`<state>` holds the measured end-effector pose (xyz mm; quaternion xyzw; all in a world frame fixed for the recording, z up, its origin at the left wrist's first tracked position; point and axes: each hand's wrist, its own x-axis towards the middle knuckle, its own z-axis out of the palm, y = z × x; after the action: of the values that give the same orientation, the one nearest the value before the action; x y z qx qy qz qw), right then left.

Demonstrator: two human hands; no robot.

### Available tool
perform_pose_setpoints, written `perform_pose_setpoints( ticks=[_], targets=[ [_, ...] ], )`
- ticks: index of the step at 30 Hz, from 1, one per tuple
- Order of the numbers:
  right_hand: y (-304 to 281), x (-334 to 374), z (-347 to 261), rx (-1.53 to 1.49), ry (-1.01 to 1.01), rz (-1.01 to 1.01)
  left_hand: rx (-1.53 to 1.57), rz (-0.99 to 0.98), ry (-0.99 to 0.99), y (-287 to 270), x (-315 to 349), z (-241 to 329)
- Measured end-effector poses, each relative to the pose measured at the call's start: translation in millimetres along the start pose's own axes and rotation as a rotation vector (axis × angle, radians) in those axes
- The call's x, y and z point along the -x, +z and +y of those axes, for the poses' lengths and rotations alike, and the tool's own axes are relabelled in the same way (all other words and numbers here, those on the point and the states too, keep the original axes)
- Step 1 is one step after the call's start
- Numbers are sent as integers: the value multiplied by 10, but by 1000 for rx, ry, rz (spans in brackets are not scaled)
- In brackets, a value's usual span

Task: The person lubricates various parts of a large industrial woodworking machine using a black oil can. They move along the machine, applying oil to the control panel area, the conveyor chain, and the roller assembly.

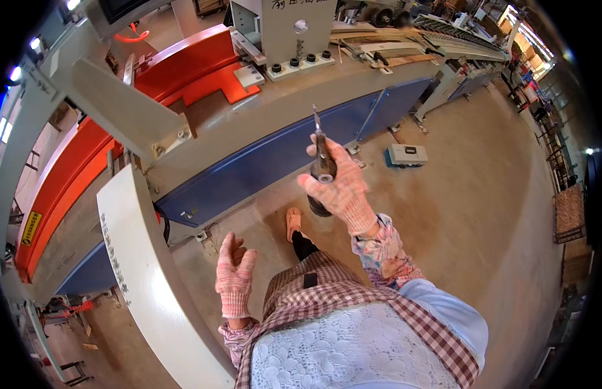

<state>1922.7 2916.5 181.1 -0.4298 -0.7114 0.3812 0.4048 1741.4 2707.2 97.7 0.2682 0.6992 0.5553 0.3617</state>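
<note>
My right hand [345,188], in a pink knitted glove, grips a dark drill-like hand tool [322,155] with a slim metal tip. The tip points up and away from me, toward the machine's blue side panel [275,146], with a gap between. A dark round part of the tool shows below my palm; the glove hides its grip. Lower and to the left, my left hand [235,275] wears the same kind of glove. Its fingers are loosely bent and apart, with nothing seen in them. It hovers beside the machine's white curved cover [152,279], apparently without touching it.
A long grey machine bed [255,107] with orange-red guards [197,61] runs across in front. Wooden strips [398,52] lie on its far right part. A white and blue-green box [407,155] sits on the concrete floor [469,214]. Racks line the right wall.
</note>
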Motion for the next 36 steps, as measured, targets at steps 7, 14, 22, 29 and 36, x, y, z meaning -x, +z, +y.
perform_pose_setpoints(
  ticks=[7,14,22,29,36],
  targets=[
    [600,-1482,238,273,40,-121,18,53,-85,157,-1129,169],
    [1095,-2403,384,374,91,-195,75,-40,-157,351,-1700,172],
    [1381,-2775,559,428,86,-101,24,-171,-191,305,-2229,432],
    [1631,-2796,715,603,-105,164,-50,-272,-203,147,-2470,587],
    [1701,-2743,683,558,-77,208,-15,-313,-203,40,-2562,523]
  ],
)
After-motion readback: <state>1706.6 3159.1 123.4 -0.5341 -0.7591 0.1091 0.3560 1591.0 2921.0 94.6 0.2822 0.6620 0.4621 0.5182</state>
